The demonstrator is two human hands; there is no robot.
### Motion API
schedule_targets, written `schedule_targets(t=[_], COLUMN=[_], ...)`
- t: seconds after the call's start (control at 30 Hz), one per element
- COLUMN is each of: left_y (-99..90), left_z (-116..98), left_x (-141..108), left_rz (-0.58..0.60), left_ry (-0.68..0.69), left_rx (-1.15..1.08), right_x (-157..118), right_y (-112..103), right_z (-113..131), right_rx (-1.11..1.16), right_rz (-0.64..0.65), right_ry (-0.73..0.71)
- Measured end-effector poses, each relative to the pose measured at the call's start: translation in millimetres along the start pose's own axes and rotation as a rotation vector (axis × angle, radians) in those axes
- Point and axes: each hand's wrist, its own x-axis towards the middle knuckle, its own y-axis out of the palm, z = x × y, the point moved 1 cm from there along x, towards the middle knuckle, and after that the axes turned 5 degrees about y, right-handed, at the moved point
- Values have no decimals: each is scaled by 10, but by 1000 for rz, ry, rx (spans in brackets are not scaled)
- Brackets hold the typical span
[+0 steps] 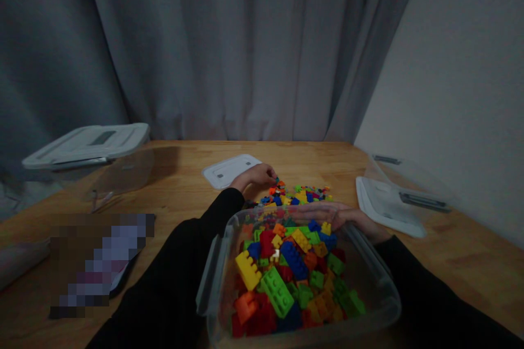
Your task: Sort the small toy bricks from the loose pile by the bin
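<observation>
A clear plastic box [388, 311] full of colourful toy bricks [278, 289] stands close in front of me. Behind it lies a heap of smaller loose toy bricks [305, 196] on the table. My left hand [257, 175] reaches past the box to the heap's far left edge. Its fingers are curled together, with small teal and orange bricks right at the tips; whether one is gripped I cannot make out. My right hand [352, 219] lies behind the box's far rim, fingers stretched out to the left by the near side of the heap, partly seen through the plastic.
On the wooden table [184, 158], a white lid [216, 173] lies beyond my left hand. A lidded clear box [102, 147] stands at left, near a blurred-out flat device [110, 262]. To the right, another clear box [421, 180] rests by a white lid [376, 207]. Grey curtains hang behind.
</observation>
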Motion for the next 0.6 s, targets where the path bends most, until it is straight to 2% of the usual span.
schedule_targets(t=[0.33, 0.6], left_y=[-67, -218], left_z=[40, -179], left_x=[94, 30], left_rz=[-24, -86], left_ry=[63, 169], left_rx=[40, 70], right_x=[14, -6], right_y=[-26, 89], right_z=[-24, 102], right_rx=[4, -37], right_rz=[7, -6], right_ry=[-4, 36])
